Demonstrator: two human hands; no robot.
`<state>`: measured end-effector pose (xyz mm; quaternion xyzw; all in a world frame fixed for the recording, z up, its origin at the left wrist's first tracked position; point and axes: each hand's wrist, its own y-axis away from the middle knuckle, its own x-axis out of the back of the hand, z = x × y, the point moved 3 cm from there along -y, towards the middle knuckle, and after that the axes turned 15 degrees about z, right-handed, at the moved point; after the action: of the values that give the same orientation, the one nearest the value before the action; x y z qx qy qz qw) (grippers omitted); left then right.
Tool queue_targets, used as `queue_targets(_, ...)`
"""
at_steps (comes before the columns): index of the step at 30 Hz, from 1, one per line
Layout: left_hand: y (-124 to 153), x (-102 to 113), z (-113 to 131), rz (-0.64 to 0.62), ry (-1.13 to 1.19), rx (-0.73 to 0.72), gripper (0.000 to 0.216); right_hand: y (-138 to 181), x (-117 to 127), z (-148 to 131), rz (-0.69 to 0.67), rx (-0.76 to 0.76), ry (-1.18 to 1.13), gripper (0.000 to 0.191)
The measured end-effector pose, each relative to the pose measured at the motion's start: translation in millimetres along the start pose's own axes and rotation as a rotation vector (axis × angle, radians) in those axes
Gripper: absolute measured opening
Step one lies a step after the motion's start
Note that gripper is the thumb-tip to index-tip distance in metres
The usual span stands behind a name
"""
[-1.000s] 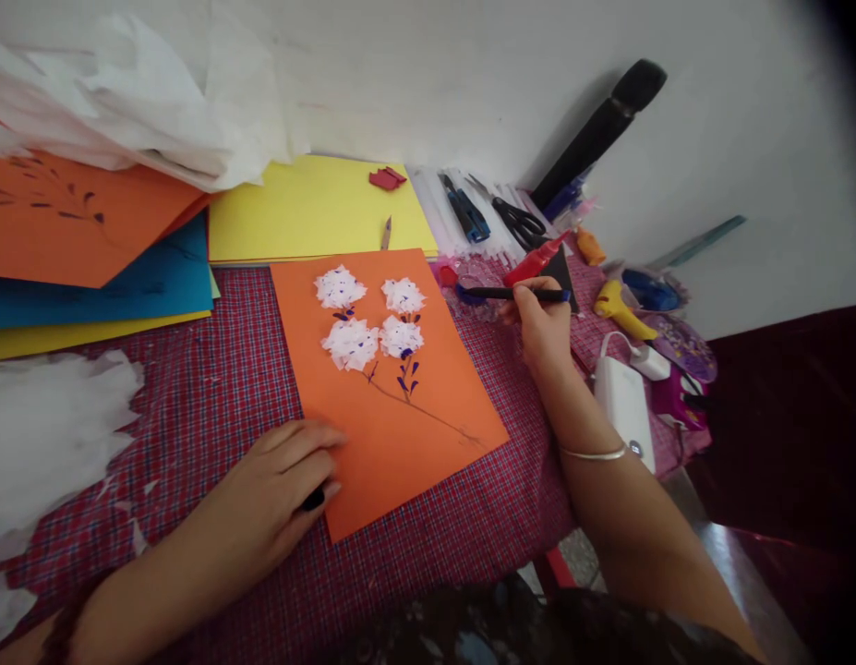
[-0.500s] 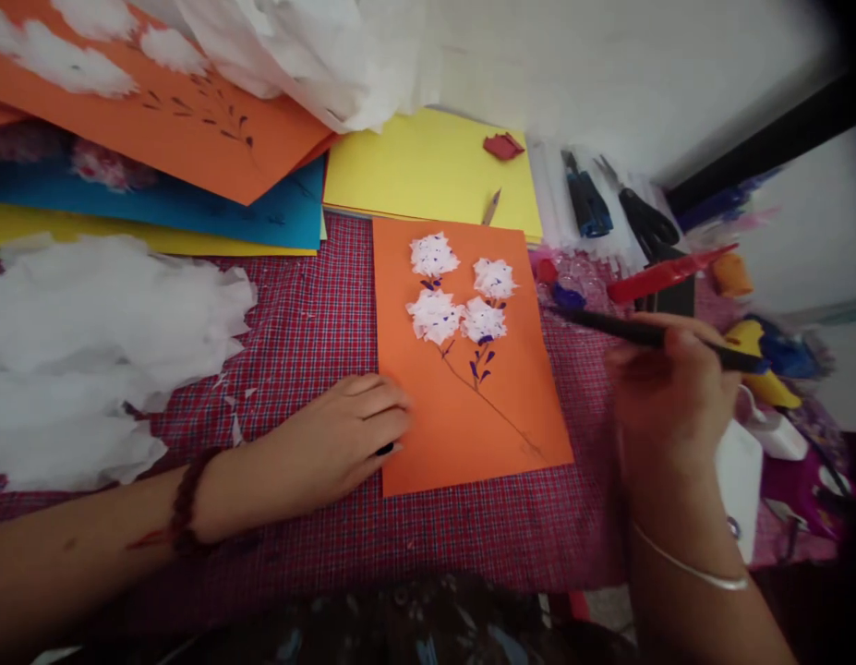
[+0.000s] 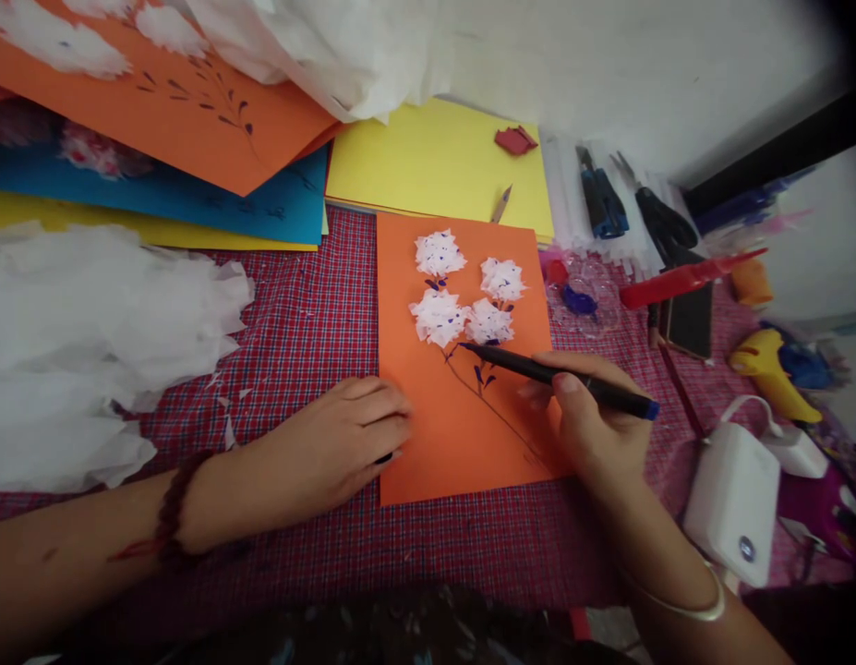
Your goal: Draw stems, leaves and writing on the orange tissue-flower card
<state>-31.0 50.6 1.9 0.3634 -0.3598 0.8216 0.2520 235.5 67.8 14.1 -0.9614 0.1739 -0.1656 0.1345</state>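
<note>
Right hand (image 3: 597,425) over the orange sheet (image 3: 445,443) now, the black pen (image 3: 559,377) pinched firmly between thumb and fingers — blue end sticking out past the knuckles on the right, the tip pointing left, well ahead of the fingertips. And look where that tip is: just below the lower pair of white paper flowers (image 3: 440,319), right by the top of the drawn stem (image 3: 500,416); whether it touches the paper, I can't quite tell.

Over to the left hand (image 3: 362,434), lying palm down, fingers close together and slightly bent, their tips resting on the sheet's left edge. So the sheet sits between the two hands, flat on the cloth-covered desk (image 3: 317,332), four flowers on its upper half — all beyond the left fingers, away from the body.

Out to the right, beyond the pen hand, a clear palette (image 3: 594,319) with a blue dab, and the red tube (image 3: 677,282) just beside it. The yellow sheets (image 3: 428,171) lie behind the orange one.
</note>
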Motion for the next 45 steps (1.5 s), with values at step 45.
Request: queue_targets(45, 1, 0, 1, -0.029, -0.01, -0.014, 0.018, 4, -14, -4, -0.16, -0.056, -0.028, 0.016)
